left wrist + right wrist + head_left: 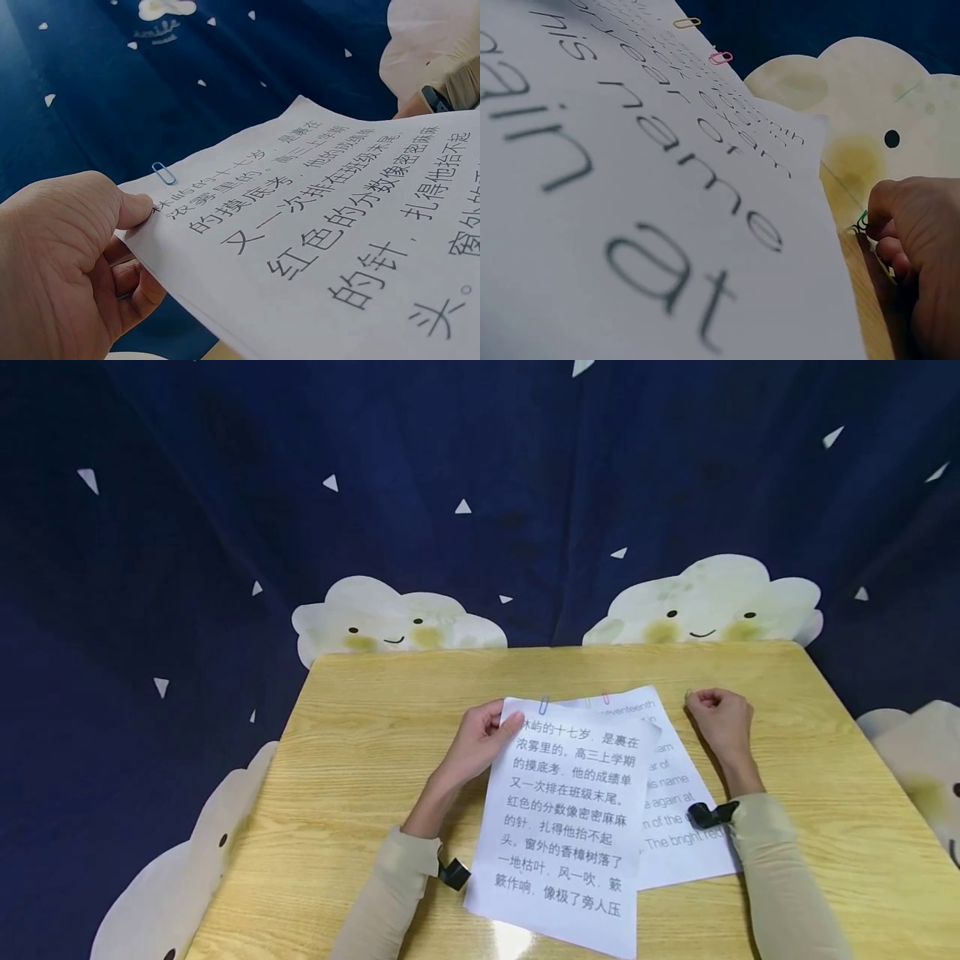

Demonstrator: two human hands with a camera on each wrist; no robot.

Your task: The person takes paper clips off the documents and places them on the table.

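My left hand [480,739] pinches the upper left corner of a white paper [570,827] printed with Chinese characters, thumb on top. A blue paper clip [163,174] sits on that paper's top edge, close to the thumb. Over by the table's right side, my right hand [723,722] pinches a small green paper clip [862,220] between thumb and forefinger. Partly covered by the Chinese page lies a second paper [690,860] with English print. A yellow paper clip [687,23] and a pink paper clip [721,58] are on its top edge.
The light wooden table [360,735] has its back edge against a dark blue curtain [420,460] with white triangles. Smiling cloud shapes [712,597] stand along the table's back and sides.
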